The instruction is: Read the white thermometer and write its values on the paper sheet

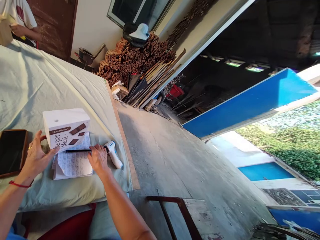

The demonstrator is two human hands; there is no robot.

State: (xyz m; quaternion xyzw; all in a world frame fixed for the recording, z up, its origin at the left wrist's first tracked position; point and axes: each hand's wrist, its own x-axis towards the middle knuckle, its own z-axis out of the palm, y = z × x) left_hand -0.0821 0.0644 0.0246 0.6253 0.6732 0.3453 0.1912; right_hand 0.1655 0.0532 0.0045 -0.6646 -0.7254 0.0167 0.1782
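A white box [66, 128] printed with brown bars stands on a table covered in pale green cloth [37, 86]. My left hand [37, 156] rests against the box's near left side, fingers spread. Under the box lies an open notebook [73, 163] with handwritten lines. My right hand [98, 160] lies on the notebook's right edge, fingertips touching a black pen [77, 150] that lies across the page. A white infrared thermometer [113, 153] lies just right of that hand. I cannot tell whether the fingers actually grip the pen.
A dark phone or tablet [11, 151] lies left of my left hand. Another person [21, 20] stands at the table's far end. Stacked firewood [135, 56] and planks sit beyond. A wooden chair frame [175, 210] stands on the concrete floor at right.
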